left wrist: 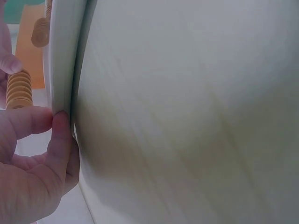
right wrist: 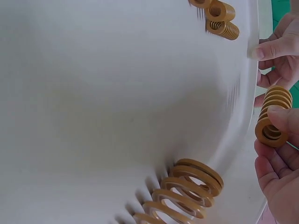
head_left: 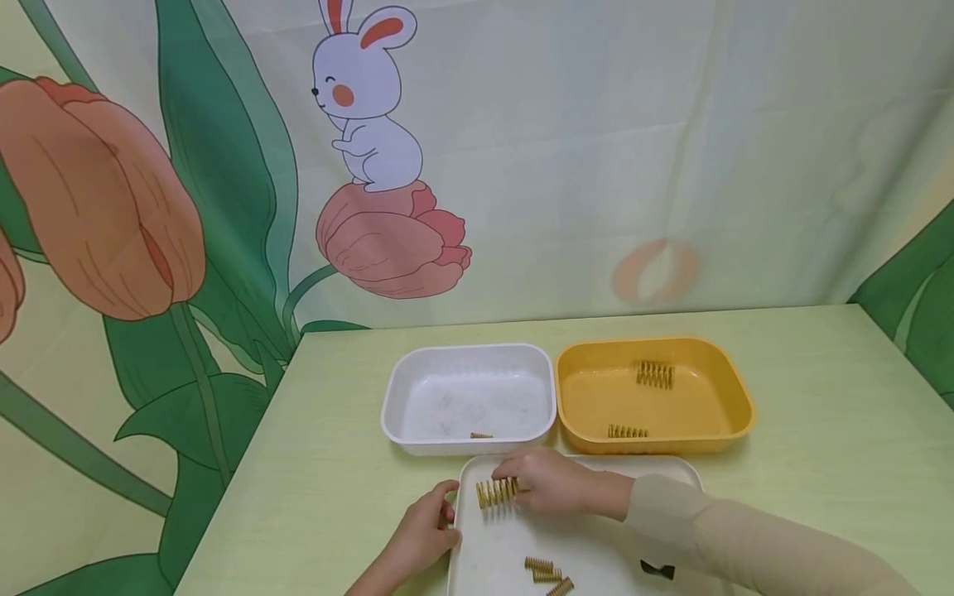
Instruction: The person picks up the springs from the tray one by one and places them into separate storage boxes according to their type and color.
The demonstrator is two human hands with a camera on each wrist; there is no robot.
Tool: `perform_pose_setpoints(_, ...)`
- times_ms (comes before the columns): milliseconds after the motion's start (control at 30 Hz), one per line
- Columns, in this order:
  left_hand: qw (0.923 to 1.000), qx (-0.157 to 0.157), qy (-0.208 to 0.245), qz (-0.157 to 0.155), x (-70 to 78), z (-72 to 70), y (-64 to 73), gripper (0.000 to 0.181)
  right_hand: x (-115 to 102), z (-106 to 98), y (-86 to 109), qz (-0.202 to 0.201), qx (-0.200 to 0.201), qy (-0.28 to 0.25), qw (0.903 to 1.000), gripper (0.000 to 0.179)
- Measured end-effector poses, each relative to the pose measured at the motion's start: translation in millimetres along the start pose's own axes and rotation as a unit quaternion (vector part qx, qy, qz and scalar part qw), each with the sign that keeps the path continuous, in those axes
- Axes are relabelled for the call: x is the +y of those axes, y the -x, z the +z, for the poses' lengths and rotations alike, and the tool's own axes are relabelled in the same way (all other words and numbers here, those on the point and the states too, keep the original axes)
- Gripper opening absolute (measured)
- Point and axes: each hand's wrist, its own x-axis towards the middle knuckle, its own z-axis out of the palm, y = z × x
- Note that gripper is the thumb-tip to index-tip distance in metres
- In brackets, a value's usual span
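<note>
Golden coil spring (head_left: 498, 492) pinched in the right hand (head_left: 550, 482) above an off-white tray (head_left: 507, 542); thinner golden springs (head_left: 547, 577) clustered on the tray, another widely coiled spring (right wrist: 180, 198) near its rim.

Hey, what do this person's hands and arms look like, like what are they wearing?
Both the left hand and the right hand are bare, without gloves. The right arm wears a plain beige long sleeve reaching nearly to the wrist. No sleeve shows on the left.
</note>
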Motion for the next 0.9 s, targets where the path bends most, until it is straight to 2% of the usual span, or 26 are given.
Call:
perform_pose_setpoints(500, 1.0, 0.004, 0.005, -0.007, 1.5, 0.5, 0.7, 0.061, -1, -10, 3.8, 0.017, -0.015, -0.001, 0.9997, 0.034)
perform_pose_setpoints(900, 1.0, 0.005, 0.0, -0.008, 0.6, 1.3, 0.3, 0.062, 0, -17, 7.6, -0.005, -0.009, 0.003, 0.9999, 0.033)
